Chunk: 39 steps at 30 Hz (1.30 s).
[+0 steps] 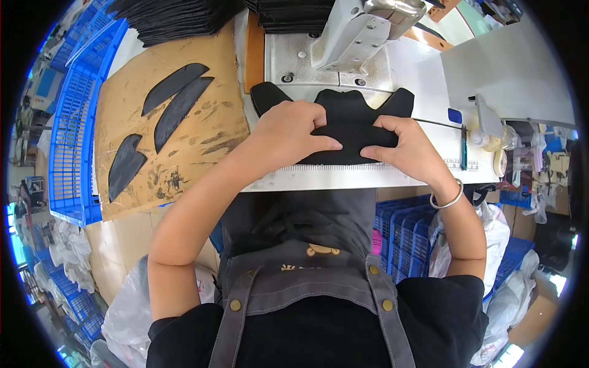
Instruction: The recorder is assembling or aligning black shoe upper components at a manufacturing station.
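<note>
A black fabric piece (351,136) with a scalloped far edge lies across the white sewing table (343,179), close to its front edge. My left hand (293,132) grips its left part, thumb pointing inward over the cloth. On the right part, my right hand (402,146) has a similar hold, its fingers bent and its thumb pressed on top. Some of the fingertips are hidden in or under the material. Beyond the piece stands the white sewing machine head (356,40); its needle area is hard to make out.
Left, a stained cardboard sheet (215,119) carries three dark curved pieces (184,113), beside a blue plastic basket (72,132). Stacked black material (175,18) sits at the back. A ruler strip (331,167) runs along the front; teal-handled tweezers (464,148) lie right. Blue crates (402,236) stand below.
</note>
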### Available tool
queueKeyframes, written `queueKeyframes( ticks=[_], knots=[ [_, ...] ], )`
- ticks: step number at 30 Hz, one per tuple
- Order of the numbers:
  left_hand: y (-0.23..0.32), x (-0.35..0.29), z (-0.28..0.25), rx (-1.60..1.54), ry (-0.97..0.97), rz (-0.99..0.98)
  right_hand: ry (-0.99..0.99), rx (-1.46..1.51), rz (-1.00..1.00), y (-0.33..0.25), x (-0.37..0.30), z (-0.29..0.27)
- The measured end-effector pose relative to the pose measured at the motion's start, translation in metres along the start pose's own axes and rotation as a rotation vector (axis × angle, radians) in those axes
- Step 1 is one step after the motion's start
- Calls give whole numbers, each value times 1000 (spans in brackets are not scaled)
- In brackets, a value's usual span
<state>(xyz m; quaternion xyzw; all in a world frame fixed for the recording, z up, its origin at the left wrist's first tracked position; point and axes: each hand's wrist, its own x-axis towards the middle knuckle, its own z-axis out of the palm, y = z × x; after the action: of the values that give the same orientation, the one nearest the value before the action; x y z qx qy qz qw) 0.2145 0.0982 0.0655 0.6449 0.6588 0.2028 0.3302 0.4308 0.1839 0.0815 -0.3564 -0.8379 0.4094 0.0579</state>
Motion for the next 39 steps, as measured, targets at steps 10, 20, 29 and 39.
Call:
queueKeyframes(
  ticks=[10,20,29,39],
  knots=[
    [-12,0,7,-18,81,130,46,-82,20,-4,-2,10],
    [-12,-2,6,-26,78,141,68,-118,-11,-3,-3,12],
    [-14,-2,7,-40,82,159,69,-136,-20,-2,-2,13],
    [-11,-4,9,14,114,161,36,-261,-25,-13,7,9]
  ],
)
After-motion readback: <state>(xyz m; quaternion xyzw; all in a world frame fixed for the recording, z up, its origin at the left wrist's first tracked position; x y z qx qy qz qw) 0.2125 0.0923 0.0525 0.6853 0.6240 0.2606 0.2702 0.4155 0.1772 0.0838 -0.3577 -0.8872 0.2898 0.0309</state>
